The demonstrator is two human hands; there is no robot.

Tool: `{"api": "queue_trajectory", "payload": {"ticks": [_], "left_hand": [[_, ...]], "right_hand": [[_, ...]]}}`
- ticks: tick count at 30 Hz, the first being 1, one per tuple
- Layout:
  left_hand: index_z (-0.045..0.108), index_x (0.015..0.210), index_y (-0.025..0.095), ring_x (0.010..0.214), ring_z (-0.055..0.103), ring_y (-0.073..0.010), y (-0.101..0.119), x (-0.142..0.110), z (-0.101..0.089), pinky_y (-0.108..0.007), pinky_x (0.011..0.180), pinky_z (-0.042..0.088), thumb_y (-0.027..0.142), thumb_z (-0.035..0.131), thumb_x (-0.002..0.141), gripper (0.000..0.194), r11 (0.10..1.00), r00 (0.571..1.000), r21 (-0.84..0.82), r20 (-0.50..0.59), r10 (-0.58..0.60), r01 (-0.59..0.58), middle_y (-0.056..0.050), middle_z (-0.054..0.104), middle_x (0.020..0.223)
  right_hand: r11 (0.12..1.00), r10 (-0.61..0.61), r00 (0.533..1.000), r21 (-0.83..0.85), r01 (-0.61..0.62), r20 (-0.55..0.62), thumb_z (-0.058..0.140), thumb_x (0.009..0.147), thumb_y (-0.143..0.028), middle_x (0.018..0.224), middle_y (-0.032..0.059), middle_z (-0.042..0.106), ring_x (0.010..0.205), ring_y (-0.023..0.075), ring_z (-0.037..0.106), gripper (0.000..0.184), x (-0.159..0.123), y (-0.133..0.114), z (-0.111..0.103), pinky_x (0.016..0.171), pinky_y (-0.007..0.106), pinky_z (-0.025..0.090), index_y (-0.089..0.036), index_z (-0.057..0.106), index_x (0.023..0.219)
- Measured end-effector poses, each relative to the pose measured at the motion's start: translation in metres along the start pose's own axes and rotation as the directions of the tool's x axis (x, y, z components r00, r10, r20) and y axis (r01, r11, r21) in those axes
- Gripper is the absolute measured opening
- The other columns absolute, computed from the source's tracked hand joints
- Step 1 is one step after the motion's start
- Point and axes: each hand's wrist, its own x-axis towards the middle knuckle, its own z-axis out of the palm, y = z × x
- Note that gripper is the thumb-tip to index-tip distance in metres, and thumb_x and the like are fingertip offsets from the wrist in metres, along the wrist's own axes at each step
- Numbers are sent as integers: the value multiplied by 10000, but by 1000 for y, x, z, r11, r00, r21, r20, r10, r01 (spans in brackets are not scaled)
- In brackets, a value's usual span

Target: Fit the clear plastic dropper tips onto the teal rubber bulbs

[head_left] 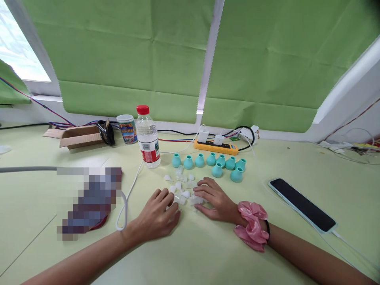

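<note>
A loose pile of small translucent plastic pieces [178,186], some funnel-tipped and some like short tubes, lies on the pale green table [204,249]. At the pile's left edge is my left hand [162,211], its fingers curled down; what they hold, if anything, is hidden. My right hand [215,199] reaches in from the right with fingers apart, the fingertips resting among the clear pieces. Beyond the pile stand several small turquoise bulb-shaped pots [200,160] with open necks, seven roughly in a row and two nearer, one of them a front-right pot [236,174].
A red-capped water bottle [149,138] and a can [127,129] stand behind my left hand. An orange power strip [215,147] with chargers lies at the back. At right is a phone [303,204] on a cable. An open cardboard box [81,137] sits back left.
</note>
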Motion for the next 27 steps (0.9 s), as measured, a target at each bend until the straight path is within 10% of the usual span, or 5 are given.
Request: {"api": "queue_trajectory", "payload": {"ticks": [6, 19, 27], "left_hand": [[525, 729, 155, 478, 365, -99, -4, -6, 6, -235, 453, 285, 150, 471, 765, 65, 1000, 1000, 5, -9, 17, -17, 2, 468, 591], [605, 813, 206, 807, 401, -190, 2, 4, 1, -333, 674, 383, 210, 479, 798, 128, 979, 976, -148, 187, -113, 141, -73, 476, 879], [593, 868, 174, 741, 416, -150, 4, 7, -1, -279, 628, 407, 132, 524, 769, 128, 906, 972, -379, -62, -226, 187, -47, 535, 759]], "right_hand": [[998, -62, 987, -24, 59, -149, 579, 720, -135, 814, 64, 617, 749, 161, 525, 265, 0, -8, -1, 653, 309, 454, -163, 480, 964], [993, -86, 996, 83, 83, 35, 485, 759, -154, 669, 28, 589, 550, 104, 510, 249, -4, -20, 1, 483, 212, 384, -158, 489, 1007], [959, 40, 997, 279, -55, 59, 511, 744, -169, 792, 50, 610, 701, 112, 559, 210, -2, -25, 2, 595, 198, 440, -175, 527, 954]]}}
